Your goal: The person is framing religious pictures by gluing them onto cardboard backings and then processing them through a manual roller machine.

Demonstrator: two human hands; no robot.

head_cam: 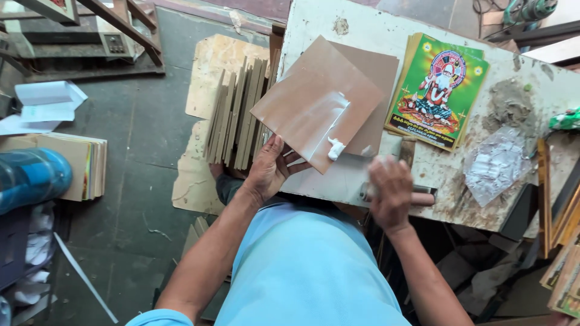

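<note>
Left hand (267,172) gripping the near corner of a brown board (317,102), thumb laid on top, fingers tucked beneath; grip pinching the board and holding it tilted above the desk (362,27). White glue (334,148) smeared in a glossy streak across the board, ending in a thick blob close to the board's lower edge. Second brown board (377,78) lying flat directly under and behind the held board. Right hand (391,193) just right of the board's lower corner, blurred, curled down over a roller (423,198) at the desk's near edge; grip looks closed around the roller, though blur hides the fingers. Right of the board, a stack of bright green and yellow prints (438,90) resting on the desk. Farther right of the board, a crumpled clear plastic sheet (496,163) and a grey clump of dried paste (510,102) on the stained desk top. Left of the board, down on the floor (139,133), a row of thin boards standing on edge (238,115) against the desk side. Well left of the board, a flat pile of sheets (84,166) and a blue container (27,175).
</note>
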